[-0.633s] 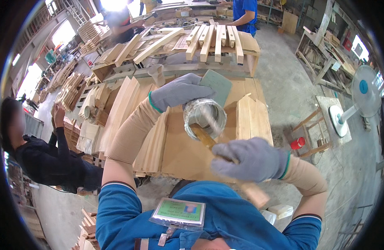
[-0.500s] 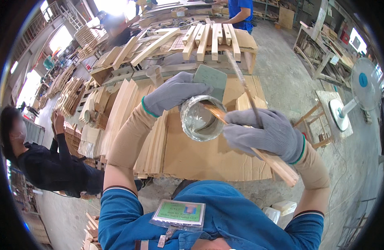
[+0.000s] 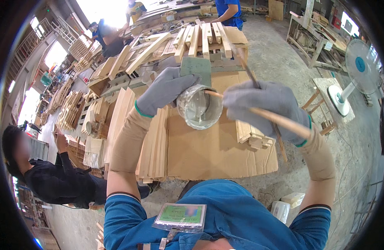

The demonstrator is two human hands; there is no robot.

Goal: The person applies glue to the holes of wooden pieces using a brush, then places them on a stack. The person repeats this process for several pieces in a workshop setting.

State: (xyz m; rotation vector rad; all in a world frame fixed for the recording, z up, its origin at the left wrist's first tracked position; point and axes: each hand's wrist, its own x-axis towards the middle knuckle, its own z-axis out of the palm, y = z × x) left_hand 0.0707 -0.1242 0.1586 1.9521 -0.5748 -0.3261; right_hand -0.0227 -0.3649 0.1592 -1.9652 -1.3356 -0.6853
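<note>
The gloved left hand, wrist angled up and inward, gripped a film-covered cup and a grey-green plate. The ID badge below bore small print on green. The cup was tilted above cardboard. The gloved right hand, fingers curled, held 2 crossed sticks, 1 tip entering the cup. Rightmost, the fan carried a blue hub label.

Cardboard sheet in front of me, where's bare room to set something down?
The cardboard sheet is bare on your side of the plastic-lined pot, between the long wood strips at left and the wood pieces at right. It's crowded at left, and around the pot, where your left hand and right hand are.
</note>
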